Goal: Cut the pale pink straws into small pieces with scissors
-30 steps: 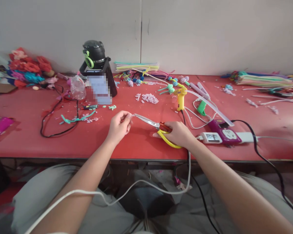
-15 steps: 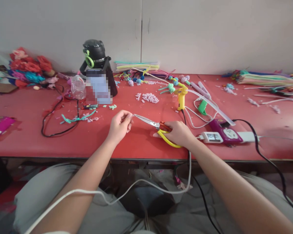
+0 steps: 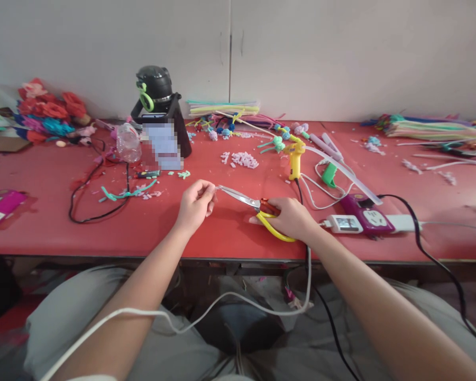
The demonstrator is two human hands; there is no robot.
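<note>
My right hand (image 3: 293, 218) is closed round the yellow and red handles of a pair of scissors (image 3: 241, 198). The blades look nearly together and point left, their tips close to the fingertips of my left hand (image 3: 197, 205). Thumb and forefinger of that hand are pinched together; what lies between them is too small to make out. Beyond the hands on the red table (image 3: 222, 241) lies a pile of short pale pink pieces (image 3: 245, 160). A yellow hot glue gun (image 3: 296, 159) stands to the right of this pile.
A black bottle (image 3: 180, 124) with a phone (image 3: 162, 143) leaning on it stands behind my left hand. A purple power strip (image 3: 375, 218) with cables lies at right. Pipe cleaner bundles (image 3: 430, 128) rest along the wall. A white cable (image 3: 238, 299) hangs across my lap.
Both hands stay almost in place. The scissor tips are slightly to the right of where they were, with a small gap from the left fingertips. The view has shifted slightly.
</note>
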